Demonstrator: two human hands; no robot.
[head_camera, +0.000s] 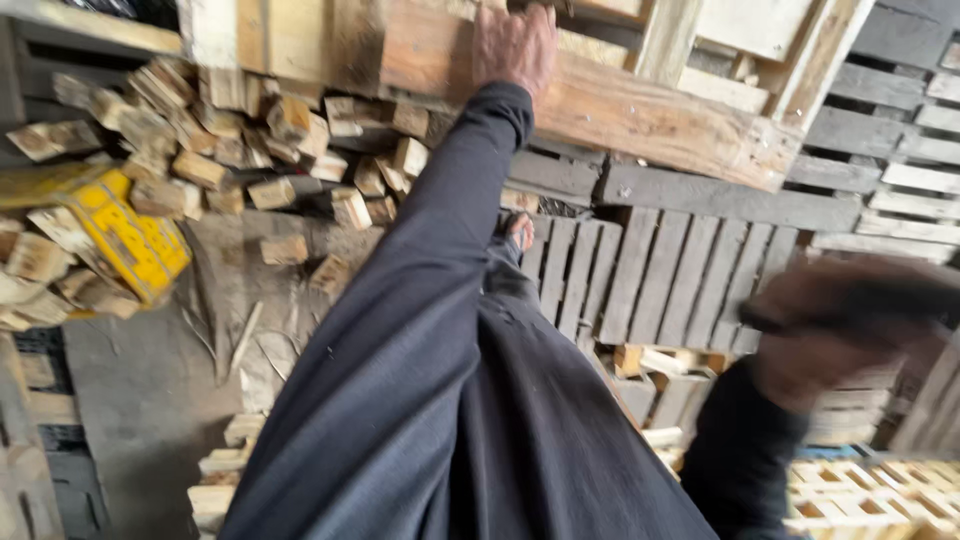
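My left hand (515, 45) reaches far up, its palm laid on a thick pale wooden beam (640, 110) of a tilted pallet. Its fingers stretch over the beam's upper edge, right at the top of the frame. A dark sleeve (420, 300) covers that arm across the middle of the view. At the right, my right hand (815, 345) is blurred by motion and closed around a dark, elongated tool (860, 300) whose kind I cannot make out.
Grey slatted pallets (650, 270) lie under and behind the beam. A heap of cut wood blocks (260, 150) spreads at the upper left beside a yellow crate (130, 240). Stacked light pallets (880, 495) sit at the bottom right, and bare concrete floor (150, 400) shows at the lower left.
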